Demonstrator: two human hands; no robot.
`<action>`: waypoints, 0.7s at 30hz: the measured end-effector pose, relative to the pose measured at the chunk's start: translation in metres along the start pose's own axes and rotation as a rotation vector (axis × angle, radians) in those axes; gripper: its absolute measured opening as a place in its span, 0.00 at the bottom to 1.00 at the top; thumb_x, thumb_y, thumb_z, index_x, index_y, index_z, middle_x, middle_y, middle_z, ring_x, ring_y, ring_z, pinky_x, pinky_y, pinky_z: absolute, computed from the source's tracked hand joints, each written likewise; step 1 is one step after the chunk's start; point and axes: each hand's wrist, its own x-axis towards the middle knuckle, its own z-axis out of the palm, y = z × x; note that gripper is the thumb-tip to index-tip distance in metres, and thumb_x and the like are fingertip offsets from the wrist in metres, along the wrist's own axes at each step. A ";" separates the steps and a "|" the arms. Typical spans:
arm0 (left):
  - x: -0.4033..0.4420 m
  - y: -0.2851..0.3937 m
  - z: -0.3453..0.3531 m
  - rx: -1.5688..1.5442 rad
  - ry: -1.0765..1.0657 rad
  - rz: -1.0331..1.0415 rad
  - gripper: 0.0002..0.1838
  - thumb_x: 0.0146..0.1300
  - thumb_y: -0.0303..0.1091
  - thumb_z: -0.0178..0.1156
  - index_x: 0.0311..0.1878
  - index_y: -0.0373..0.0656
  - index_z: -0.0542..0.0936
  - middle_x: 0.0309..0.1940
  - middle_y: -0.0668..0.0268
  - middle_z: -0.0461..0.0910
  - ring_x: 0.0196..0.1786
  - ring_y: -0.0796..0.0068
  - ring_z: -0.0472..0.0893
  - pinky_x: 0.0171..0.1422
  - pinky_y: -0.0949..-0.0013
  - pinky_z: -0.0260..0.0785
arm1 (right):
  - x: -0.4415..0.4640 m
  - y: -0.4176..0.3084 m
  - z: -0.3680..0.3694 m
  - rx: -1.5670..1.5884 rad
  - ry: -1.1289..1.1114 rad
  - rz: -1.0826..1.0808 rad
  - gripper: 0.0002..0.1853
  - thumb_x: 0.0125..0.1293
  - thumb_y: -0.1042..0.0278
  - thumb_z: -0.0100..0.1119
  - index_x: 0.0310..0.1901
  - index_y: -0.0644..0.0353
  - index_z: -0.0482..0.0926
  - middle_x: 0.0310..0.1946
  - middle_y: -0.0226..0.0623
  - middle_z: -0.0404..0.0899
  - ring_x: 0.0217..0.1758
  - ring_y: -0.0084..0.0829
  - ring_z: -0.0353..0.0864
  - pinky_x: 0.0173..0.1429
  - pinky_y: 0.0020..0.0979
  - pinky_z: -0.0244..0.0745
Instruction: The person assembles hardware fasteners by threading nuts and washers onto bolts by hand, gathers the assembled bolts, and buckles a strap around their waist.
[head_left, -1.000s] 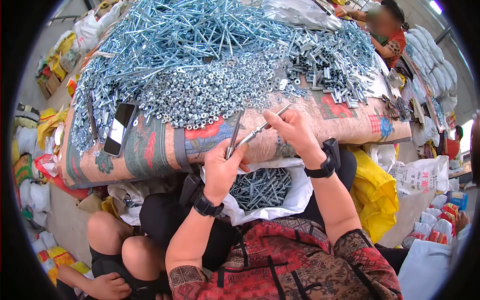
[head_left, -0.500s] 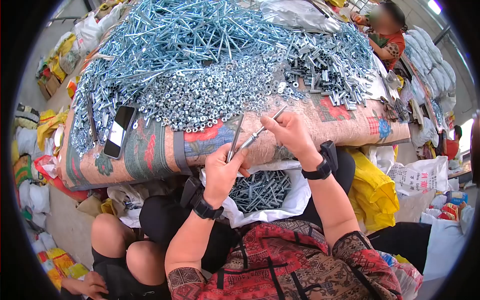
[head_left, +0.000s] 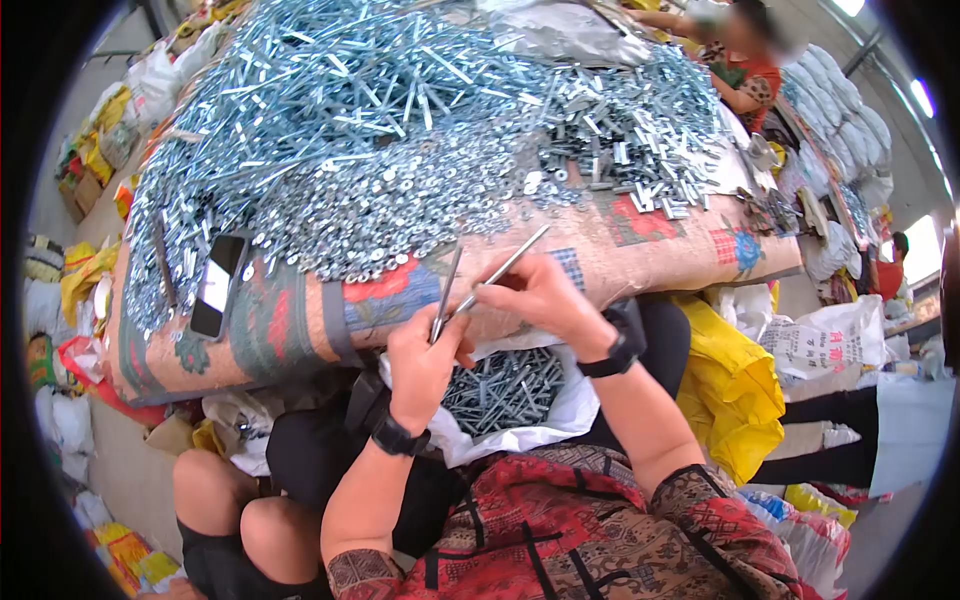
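Observation:
My left hand (head_left: pixel 422 360) is closed around a slim metal bolt (head_left: pixel 449 285) that points up and away. Its fingertips also meet the lower end of a second long bolt (head_left: pixel 520 253), slanting up to the right. On that second bolt my right hand (head_left: pixel 545 302) pinches with thumb and forefinger; its other fingers curl beneath. Below both hands, a white sack (head_left: pixel 577 405) stands open on the lap, holding many bolts with fittings (head_left: pixel 503 392). Beyond the hands lies a heap of nuts (head_left: pixel 370 205) on the patterned cloth (head_left: pixel 640 265).
Long bolts (head_left: pixel 330 85) are piled at the back, metal sleeves (head_left: pixel 640 140) to the right. A phone (head_left: pixel 218 287) lies at the left. Another person (head_left: pixel 745 85) works at the far right; someone's knees (head_left: pixel 270 530) are beside me. A yellow bag (head_left: pixel 735 390) hangs at right.
The view has shifted slightly. My right hand has slid down the slanted bolt toward my left hand, leaving more of its upper end bare. The neighbouring person's hand has dropped lower.

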 end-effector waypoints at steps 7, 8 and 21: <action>0.005 -0.010 -0.009 0.069 -0.063 -0.060 0.12 0.71 0.38 0.55 0.40 0.38 0.81 0.15 0.77 0.67 0.18 0.89 0.63 0.21 0.79 0.55 | -0.011 -0.016 -0.016 -0.424 0.007 0.035 0.12 0.59 0.66 0.67 0.40 0.64 0.82 0.27 0.28 0.80 0.32 0.14 0.74 0.34 0.22 0.71; 0.008 -0.011 -0.013 -0.009 -0.134 -0.119 0.16 0.74 0.42 0.50 0.48 0.39 0.78 0.17 0.78 0.63 0.17 0.90 0.60 0.20 0.80 0.52 | -0.015 -0.021 -0.033 -0.448 -0.103 -0.035 0.12 0.59 0.65 0.67 0.40 0.63 0.83 0.30 0.29 0.81 0.34 0.16 0.76 0.35 0.23 0.72; 0.014 -0.007 -0.025 -0.357 -0.197 -0.311 0.16 0.76 0.43 0.45 0.54 0.41 0.72 0.21 0.76 0.63 0.15 0.89 0.57 0.17 0.82 0.47 | 0.060 0.022 -0.176 -1.725 0.525 -0.317 0.03 0.57 0.69 0.58 0.32 0.55 0.79 0.36 0.35 0.80 0.43 0.42 0.77 0.46 0.44 0.70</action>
